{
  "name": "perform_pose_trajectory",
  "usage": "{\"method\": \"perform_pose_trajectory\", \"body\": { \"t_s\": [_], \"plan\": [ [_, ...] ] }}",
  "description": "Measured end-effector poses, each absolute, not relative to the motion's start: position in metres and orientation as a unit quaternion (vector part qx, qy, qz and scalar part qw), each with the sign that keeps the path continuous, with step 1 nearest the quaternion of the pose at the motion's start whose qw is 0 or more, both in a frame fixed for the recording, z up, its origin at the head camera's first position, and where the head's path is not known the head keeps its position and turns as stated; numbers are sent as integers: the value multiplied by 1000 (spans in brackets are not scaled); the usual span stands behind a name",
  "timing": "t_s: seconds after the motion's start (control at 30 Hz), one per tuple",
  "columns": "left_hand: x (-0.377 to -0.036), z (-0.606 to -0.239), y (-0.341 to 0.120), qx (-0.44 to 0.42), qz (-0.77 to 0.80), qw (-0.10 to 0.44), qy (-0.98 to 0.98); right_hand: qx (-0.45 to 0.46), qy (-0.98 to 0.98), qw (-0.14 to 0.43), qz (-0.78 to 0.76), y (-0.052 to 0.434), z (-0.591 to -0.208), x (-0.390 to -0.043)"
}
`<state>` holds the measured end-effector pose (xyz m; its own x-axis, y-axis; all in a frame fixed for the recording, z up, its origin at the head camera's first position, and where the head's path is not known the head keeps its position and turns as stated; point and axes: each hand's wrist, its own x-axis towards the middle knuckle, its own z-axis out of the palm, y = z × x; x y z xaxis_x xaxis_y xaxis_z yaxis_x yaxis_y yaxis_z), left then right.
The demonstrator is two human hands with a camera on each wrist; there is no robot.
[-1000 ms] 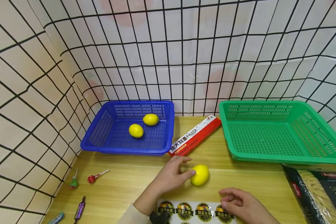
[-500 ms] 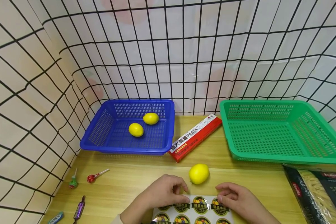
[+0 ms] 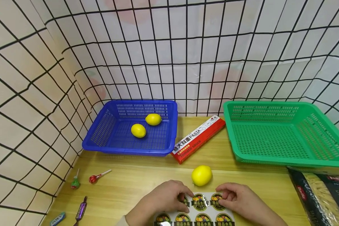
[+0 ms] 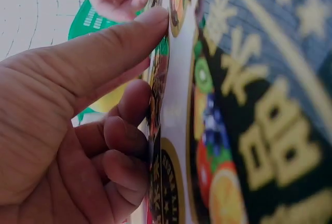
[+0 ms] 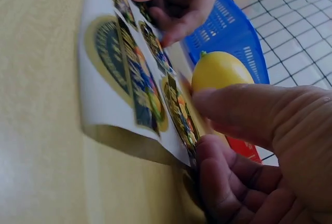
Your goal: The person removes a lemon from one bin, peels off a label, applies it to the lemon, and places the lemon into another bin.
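A sheet of round fruit stickers [image 3: 192, 216] lies in front of the person, dark labels with gold print. At its left part, the left hand [image 3: 168, 197] has thumb and bent fingers around a top-row sticker, touching the sheet near its far edge. The right hand [image 3: 241, 199] pinches the right far corner, thumb over and fingers beside the edge in the right wrist view, where the near part of the sheet [image 5: 98, 102] curves up off the table. Just beyond both hands sits a yellow lemon [image 3: 201, 175], untouched.
A blue basket [image 3: 130, 153] with two lemons [image 3: 145, 125] stands back left, a green basket [image 3: 271, 138] back right. Between them lies a red pasta box [image 3: 197, 139]. Lollipops [image 3: 93, 179] and wrapped candies [image 3: 81, 211] lie left, a black pasta bag [image 3: 319, 194] right.
The left hand has let go of the lemon and come back to the sticker sheet. The sheet has moved away from the person and slightly left, showing more of its second row.
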<state>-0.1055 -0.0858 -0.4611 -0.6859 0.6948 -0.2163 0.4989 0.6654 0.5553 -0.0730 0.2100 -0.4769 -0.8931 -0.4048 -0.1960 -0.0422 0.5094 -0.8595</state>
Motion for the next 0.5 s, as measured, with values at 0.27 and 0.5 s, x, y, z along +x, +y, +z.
{"method": "perform_pose_trajectory", "body": {
  "t_s": [0.27,0.5],
  "plan": [
    [-111,-459,-93,336,217,212,892,-216,872,156,-410,202,-475,-80],
    [-112,-462,-93,332,237,214,888,-230,883,182,-368,195,-476,-87]
  ]
}}
